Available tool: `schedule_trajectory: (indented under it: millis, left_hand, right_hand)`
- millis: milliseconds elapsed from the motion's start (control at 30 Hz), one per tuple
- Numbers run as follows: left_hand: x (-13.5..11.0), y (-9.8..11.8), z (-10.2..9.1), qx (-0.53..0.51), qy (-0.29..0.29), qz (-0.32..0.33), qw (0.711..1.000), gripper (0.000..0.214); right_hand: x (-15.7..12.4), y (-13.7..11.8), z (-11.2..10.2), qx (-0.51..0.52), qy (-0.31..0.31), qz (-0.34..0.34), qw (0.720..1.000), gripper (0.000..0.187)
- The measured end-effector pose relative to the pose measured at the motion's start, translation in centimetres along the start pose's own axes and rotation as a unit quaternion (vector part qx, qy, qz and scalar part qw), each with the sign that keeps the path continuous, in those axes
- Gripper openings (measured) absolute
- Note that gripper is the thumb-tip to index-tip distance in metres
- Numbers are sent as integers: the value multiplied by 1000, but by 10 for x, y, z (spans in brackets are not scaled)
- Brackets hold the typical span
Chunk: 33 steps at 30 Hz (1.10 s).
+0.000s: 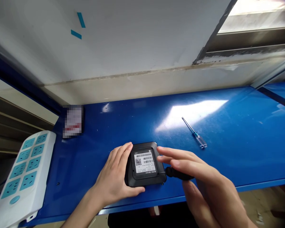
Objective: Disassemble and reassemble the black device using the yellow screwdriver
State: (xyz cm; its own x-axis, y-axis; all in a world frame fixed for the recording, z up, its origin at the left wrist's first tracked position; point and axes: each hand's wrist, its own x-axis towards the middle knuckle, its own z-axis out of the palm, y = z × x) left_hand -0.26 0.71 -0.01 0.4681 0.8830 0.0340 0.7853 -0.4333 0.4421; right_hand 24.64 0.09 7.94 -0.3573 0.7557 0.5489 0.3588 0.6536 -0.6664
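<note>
A small black square device (pixel 145 165) lies upside down on the blue bench (pixel 239 142), its white barcode label facing up. My left hand (pixel 114 177) grips the device's left side, fingers along the edge and thumb at its front. My right hand (pixel 199 177) reaches in from the right, fingers stretched toward the device's right edge, with a black tool handle (pixel 178 173) tucked under the fingers against the palm. The handle's tip points at the device's lower right corner.
A thin screwdriver with a clear blue handle (pixel 194 133) lies on the bench beyond my right hand. A white power strip with teal sockets (pixel 23 177) sits at the left edge. A blurred card (pixel 72 121) rests near the back wall.
</note>
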Motion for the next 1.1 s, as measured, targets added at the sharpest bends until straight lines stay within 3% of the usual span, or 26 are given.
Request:
schedule_trajectory:
  millis: [100, 333, 467, 667, 733, 933, 1100]
  left_hand:
    - [-1, 0, 0, -4, 4, 1, 1000, 120]
    - [0, -1, 1, -5, 2, -3, 1000, 121]
    - [0, 0, 0, -7, 0, -1, 1000, 121]
    - [0, 0, 0, -11, -2, -5, 1000, 123]
    - [0, 1, -1, -13, -5, -5, 1000, 123]
    - [0, 2, -2, -6, -2, -4, 1000, 121]
    - [1, 2, -1, -1, -4, -4, 1000, 121]
  right_hand:
    - [-1, 2, -2, -23, -2, -14, 1000, 36]
    - [1, 6, -1, 30, -15, -1, 999, 54]
    - [4, 6, -2, 10, -2, -10, 1000, 34]
    - [-6, 11, 5, 61, 29, 29, 997, 60]
    - [-8, 10, 6, 72, 34, 37, 996, 61]
    - [-8, 9, 2, -57, 27, 16, 998, 67]
    - [-11, 11, 0, 24, 22, 37, 999, 71]
